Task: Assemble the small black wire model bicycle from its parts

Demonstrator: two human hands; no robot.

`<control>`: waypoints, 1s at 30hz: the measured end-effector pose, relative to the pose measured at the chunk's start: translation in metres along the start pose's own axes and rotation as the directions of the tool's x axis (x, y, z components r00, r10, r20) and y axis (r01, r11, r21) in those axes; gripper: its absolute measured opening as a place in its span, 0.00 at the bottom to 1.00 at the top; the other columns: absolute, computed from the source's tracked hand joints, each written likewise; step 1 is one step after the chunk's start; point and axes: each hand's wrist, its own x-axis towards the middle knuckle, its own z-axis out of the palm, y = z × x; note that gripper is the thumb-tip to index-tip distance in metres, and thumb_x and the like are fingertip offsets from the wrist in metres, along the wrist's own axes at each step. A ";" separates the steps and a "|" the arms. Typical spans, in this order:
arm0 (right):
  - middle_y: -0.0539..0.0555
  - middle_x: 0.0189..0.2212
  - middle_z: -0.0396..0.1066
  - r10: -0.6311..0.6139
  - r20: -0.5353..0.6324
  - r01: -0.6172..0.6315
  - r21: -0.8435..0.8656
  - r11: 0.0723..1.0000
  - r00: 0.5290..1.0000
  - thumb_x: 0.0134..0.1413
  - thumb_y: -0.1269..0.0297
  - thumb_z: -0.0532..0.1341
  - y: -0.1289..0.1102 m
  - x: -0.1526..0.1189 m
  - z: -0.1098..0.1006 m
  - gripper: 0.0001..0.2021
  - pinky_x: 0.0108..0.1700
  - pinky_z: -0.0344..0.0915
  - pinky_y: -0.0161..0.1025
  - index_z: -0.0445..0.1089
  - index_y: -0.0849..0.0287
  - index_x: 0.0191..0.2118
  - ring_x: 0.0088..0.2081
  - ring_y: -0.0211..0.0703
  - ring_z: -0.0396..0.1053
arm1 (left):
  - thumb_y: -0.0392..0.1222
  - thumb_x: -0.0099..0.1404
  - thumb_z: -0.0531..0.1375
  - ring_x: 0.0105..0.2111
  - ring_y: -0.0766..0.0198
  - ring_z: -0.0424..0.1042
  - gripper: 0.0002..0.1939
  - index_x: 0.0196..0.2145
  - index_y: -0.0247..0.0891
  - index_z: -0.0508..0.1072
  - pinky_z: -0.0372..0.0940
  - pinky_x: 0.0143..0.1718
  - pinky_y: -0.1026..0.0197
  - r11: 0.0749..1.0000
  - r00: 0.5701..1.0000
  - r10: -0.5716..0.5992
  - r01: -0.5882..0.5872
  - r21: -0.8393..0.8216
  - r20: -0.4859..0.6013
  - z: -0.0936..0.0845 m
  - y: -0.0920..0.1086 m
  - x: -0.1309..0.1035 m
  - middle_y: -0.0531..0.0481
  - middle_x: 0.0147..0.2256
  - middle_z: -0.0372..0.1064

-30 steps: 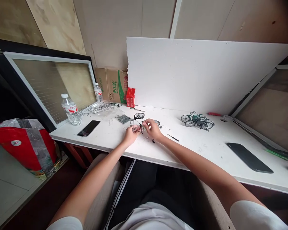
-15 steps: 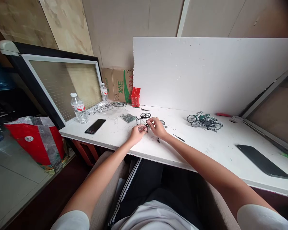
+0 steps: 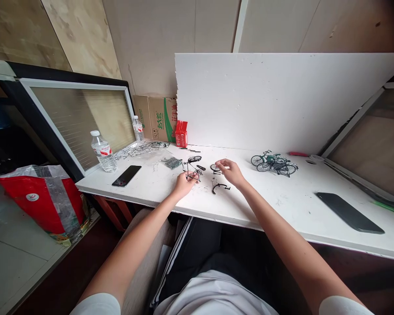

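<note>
My left hand (image 3: 184, 184) is closed round the lower part of a black miniature bicycle (image 3: 192, 170), tilted, with one wheel showing at its far end. My right hand (image 3: 230, 171) is over the tabletop to the right, fingers bent and a little apart, with no object visible in them. Its fingertips are beside or just above a loose small wheel (image 3: 214, 167); whether they touch it I cannot tell. Nearer me lies a curved black mudguard-like part (image 3: 220, 187), with tiny parts around it.
Finished-looking miniature bicycles (image 3: 274, 164) stand to the right. A bag of small parts (image 3: 173, 162) and wire-like part frames (image 3: 146, 148) lie at the left back. Phone (image 3: 126, 175), water bottle (image 3: 103, 152), red box (image 3: 181, 134) and dark flat slab (image 3: 350, 212) are on the white table (image 3: 272, 214).
My right hand has left the miniature bicycle and moved right to the loose wheel. The curved part is now uncovered. My left hand keeps its hold, and the view has shifted slightly.
</note>
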 end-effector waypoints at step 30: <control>0.59 0.47 0.80 0.075 0.372 0.103 -0.436 0.894 0.925 0.52 0.51 0.74 -0.006 -0.041 -0.058 0.20 0.49 0.71 0.47 0.81 0.55 0.48 0.49 0.57 0.76 | 0.51 0.61 0.72 0.32 0.57 0.81 0.18 0.38 0.34 0.76 0.71 0.34 0.61 0.999 0.998 0.034 -0.034 -0.008 -0.055 0.001 0.017 -0.007 0.39 0.39 0.80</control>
